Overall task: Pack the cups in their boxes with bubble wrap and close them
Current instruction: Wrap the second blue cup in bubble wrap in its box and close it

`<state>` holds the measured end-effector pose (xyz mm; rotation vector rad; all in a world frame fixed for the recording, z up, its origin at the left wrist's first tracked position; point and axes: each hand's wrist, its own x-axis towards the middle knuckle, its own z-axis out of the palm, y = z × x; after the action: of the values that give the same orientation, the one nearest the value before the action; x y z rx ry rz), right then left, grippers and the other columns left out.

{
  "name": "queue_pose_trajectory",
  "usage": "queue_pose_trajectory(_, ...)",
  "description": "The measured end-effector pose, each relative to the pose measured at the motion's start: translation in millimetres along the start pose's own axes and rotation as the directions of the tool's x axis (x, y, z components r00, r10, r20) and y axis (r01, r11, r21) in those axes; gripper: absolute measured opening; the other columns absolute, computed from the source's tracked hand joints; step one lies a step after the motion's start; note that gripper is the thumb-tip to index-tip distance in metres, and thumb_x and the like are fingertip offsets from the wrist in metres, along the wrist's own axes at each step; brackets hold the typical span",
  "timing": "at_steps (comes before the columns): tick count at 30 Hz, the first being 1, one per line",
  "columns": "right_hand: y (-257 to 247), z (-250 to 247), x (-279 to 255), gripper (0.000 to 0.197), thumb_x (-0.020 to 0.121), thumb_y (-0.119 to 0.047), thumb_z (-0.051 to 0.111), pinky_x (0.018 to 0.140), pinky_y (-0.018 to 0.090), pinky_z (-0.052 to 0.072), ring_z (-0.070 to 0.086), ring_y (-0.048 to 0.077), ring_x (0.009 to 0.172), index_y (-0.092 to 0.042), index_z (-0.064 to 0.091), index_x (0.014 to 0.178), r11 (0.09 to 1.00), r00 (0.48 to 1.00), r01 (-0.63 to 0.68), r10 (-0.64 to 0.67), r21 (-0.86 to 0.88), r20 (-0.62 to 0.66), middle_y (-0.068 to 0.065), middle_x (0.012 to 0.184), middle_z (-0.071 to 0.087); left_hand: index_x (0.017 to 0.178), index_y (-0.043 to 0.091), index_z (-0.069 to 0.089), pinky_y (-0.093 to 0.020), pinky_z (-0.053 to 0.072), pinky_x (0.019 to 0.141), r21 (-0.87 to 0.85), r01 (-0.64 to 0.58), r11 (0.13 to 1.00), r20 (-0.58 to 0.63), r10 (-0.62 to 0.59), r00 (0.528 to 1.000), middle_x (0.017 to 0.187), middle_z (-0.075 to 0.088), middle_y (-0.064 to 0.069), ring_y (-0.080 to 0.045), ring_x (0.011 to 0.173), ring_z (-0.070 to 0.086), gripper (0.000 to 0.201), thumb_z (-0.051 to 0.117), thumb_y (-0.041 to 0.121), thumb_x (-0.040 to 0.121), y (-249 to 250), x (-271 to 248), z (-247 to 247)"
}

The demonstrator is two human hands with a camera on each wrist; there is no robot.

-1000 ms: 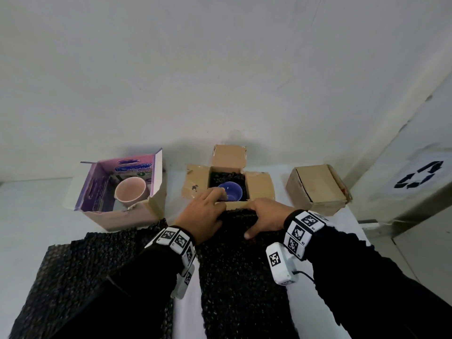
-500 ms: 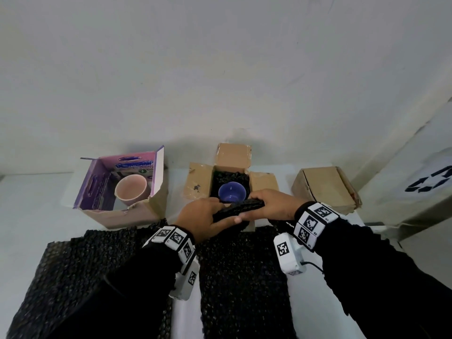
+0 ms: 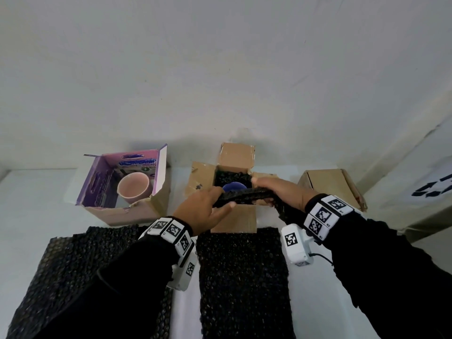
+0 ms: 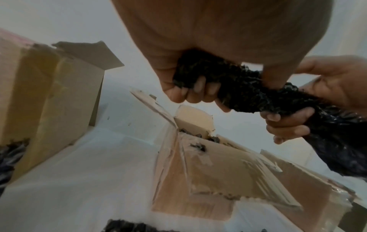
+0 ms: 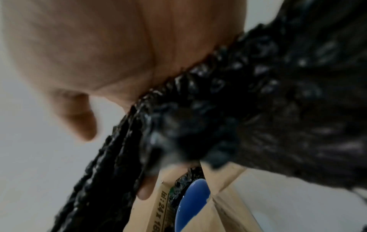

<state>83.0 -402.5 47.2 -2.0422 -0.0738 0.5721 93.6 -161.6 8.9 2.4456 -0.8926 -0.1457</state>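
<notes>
A blue cup [image 3: 232, 186] sits inside the open brown box [image 3: 233, 217] at the table's middle, on black bubble wrap lining it. Both hands hold a folded strip of black bubble wrap [image 3: 242, 196] just above the box's front edge. My left hand [image 3: 208, 209] grips its left end, fingers curled round it [image 4: 198, 87]. My right hand [image 3: 278, 192] grips the right end, and the loose tail hangs by that wrist [image 5: 258, 109]. The blue cup [image 5: 192, 202] shows below the wrap in the right wrist view. A pink cup [image 3: 133, 187] stands in an open purple-lined box [image 3: 122, 211] at the left.
A closed brown box [image 3: 332, 187] stands at the right, near the wall. Two sheets of black bubble wrap lie flat on the white table in front, one at the left [image 3: 73, 270] and one in the middle [image 3: 242, 277]. The wall rises close behind the boxes.
Both hands lifted a strip of bubble wrap from the sheet in front and carried it up and forward over the middle box, partly covering the blue cup from view.
</notes>
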Motion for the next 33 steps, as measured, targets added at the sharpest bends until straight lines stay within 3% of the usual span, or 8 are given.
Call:
queue_pose_trajectory(3,-6,-13,7,0.023,0.097,-0.024,0.038,0.065,0.026,0.037,0.046,0.016,0.069,-0.019,0.058,0.087,0.984,0.998,0.026,-0.035,-0.177,-0.049,-0.003,0.072,0.05,0.087,0.016,0.052,-0.037,0.043,0.064,-0.024,0.01,1.0,-0.151,-0.014,0.988,0.079,0.054,0.0,-0.018,0.07,0.051,0.044,0.025,0.049,0.097,0,8,-4)
queue_pose_trajectory(6,1,-28,21,0.017,0.091,-0.019,0.054,0.077,0.032,0.039,0.05,0.015,0.082,-0.026,0.063,0.104,0.888,0.983,0.118,-0.167,-0.444,-0.073,-0.014,0.081,0.054,0.099,0.014,0.053,-0.03,0.038,0.059,0.12,0.054,0.991,-0.311,-0.014,0.95,0.093,0.055,-0.003,-0.02,0.072,0.052,0.024,0.041,0.034,0.097,-6,21,-6)
queue_pose_trajectory(10,5,-40,42,0.021,0.08,-0.015,0.066,0.085,0.035,0.028,0.039,0.012,0.094,-0.033,0.061,0.089,0.718,0.898,0.151,-0.387,-0.679,-0.21,-0.019,0.084,0.056,0.102,0.015,0.06,-0.028,0.041,0.059,0.18,0.021,0.983,-0.381,0.05,0.923,0.103,0.056,-0.002,-0.021,0.074,0.055,0.018,0.063,0.015,0.085,-12,28,0)
queue_pose_trajectory(13,7,-41,62,0.023,0.073,-0.004,0.063,0.077,0.033,0.027,0.044,0.019,0.089,-0.027,0.063,0.077,0.623,0.841,0.177,-0.498,-0.762,-0.212,-0.012,0.084,0.059,0.098,0.017,0.066,-0.035,0.05,0.061,0.269,-0.057,0.962,-0.313,0.143,0.939,0.101,0.064,-0.001,-0.024,0.08,0.059,0.026,0.058,0.006,0.075,-9,33,18)
queue_pose_trajectory(17,13,-32,81,0.027,0.065,0.0,0.061,0.074,0.04,0.041,0.04,0.014,0.082,-0.026,0.066,0.065,0.493,0.84,0.295,-0.542,-0.818,-0.024,-0.007,0.084,0.062,0.1,0.022,0.069,-0.037,0.05,0.067,0.323,-0.139,0.936,-0.071,0.17,0.983,0.104,0.065,0.004,-0.02,0.085,0.059,0.027,0.051,0.021,0.08,-9,36,50)
queue_pose_trajectory(24,25,-20,93,0.021,0.073,-0.01,0.07,0.074,0.036,0.036,0.048,0.021,0.095,-0.031,0.071,0.07,0.265,0.88,0.303,-0.447,-0.915,0.162,-0.01,0.095,0.06,0.11,0.027,0.067,-0.037,0.041,0.08,0.427,-0.075,0.901,0.094,0.039,0.995,0.105,0.062,0.005,-0.019,0.096,0.053,0.074,0.023,0.078,0.081,2,42,52)
queue_pose_trajectory(29,29,-17,95,0.011,0.078,-0.022,0.065,0.088,0.044,0.032,0.046,0.029,0.107,-0.029,0.073,0.073,0.106,0.881,0.282,-0.421,-0.954,0.214,-0.006,0.103,0.059,0.099,0.028,0.069,-0.035,0.042,0.071,0.47,-0.113,0.876,0.019,0.118,0.993,0.1,0.058,0.0,-0.024,0.09,0.052,0.039,0.052,0.059,0.081,-13,44,57)
queue_pose_trajectory(33,42,-18,91,0.011,0.074,-0.026,0.067,0.09,0.045,0.025,0.038,0.026,0.103,-0.032,0.073,0.068,0.086,0.88,0.231,-0.443,-0.969,0.17,-0.008,0.106,0.056,0.094,0.028,0.07,-0.035,0.043,0.067,0.458,-0.089,0.884,-0.058,0.13,0.99,0.098,0.057,0.0,-0.024,0.086,0.052,0.036,0.05,0.054,0.079,-15,43,62)
